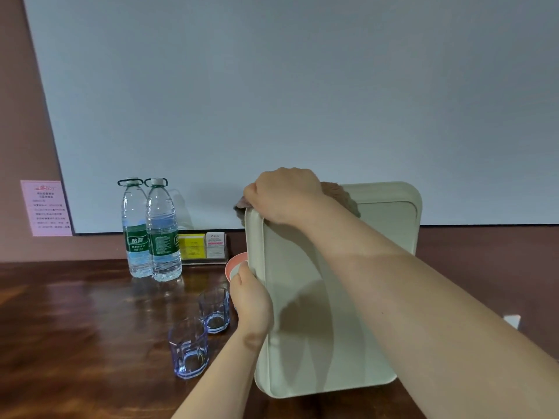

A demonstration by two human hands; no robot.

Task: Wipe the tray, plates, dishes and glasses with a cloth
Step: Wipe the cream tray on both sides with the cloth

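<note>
Head view shows the tray (pixel 332 297) stood on edge on the table (pixel 75 328), the left hand (pixel 252 300) clamped on its left rim, the right hand (pixel 284 195) pressing the soft cloth (pixel 341 196) with curled fingers over the top corner; it looks stiff, light, slippery, best held by the rims.

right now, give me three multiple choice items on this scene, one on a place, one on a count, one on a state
1. Where are the water bottles?
A. left of the tray
B. on the tray
C. right of the tray

2. How many glasses stand on the table?
A. one
B. two
C. four

3. How is the tray held?
A. flat on the table
B. upside down overhead
C. tilted up on edge

Answers: 1 A, they stand left of it by the wall. 2 B, two bluish glasses show. 3 C, the left hand grips its side while the right hand presses a cloth at its top.
</note>
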